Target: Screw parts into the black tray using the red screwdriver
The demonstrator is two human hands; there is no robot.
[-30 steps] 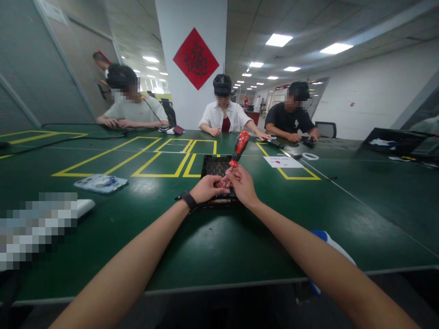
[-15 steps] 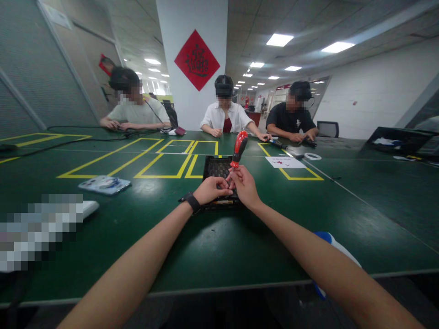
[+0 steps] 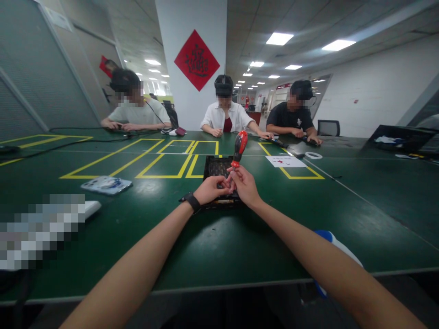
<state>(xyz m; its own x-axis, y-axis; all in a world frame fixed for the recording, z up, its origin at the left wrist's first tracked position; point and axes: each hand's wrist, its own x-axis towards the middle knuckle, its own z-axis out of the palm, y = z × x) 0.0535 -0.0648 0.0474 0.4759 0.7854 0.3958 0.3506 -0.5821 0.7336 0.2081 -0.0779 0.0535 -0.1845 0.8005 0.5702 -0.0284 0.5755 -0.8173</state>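
Nearest: both bare forearms come in from the bottom edge over a green table (image 3: 192, 256). Blue-and-white object (image 3: 324, 236) by the near edge, partly hidden behind the right forearm. Far left, a long pale object (image 3: 93, 208), mostly lost under pixel blocks.

Dark wristband (image 3: 192, 201) on the left wrist. Left hand (image 3: 209, 189) over the near part of a shallow black tray (image 3: 207, 169), thumb and fingertips drawn in close by the lower shaft of a screwdriver (image 3: 240, 144); whether they pinch the shaft, a small part or only meet each other, cannot tell. Right hand (image 3: 247, 186) pinches the screwdriver's shaft between thumb and fingers, just below the handle. Handle red and black, uppermost, leaning slightly right; the tip is hidden among the fingers, above the tray.

Left of the tray, well apart: phone-like slab (image 3: 107, 184), light blue, patterned. Beyond, yellow tape outlines (image 3: 80, 177) on the tabletop. To the right, a printed sheet (image 3: 290, 162), then a white ring (image 3: 313, 158).

Far side: three seated people, in a pale shirt (image 3: 154, 112), a white overshirt (image 3: 239, 114) and a black top (image 3: 286, 121). Behind them, a white pillar (image 3: 209, 18) bearing a red diamond sign (image 3: 197, 59).
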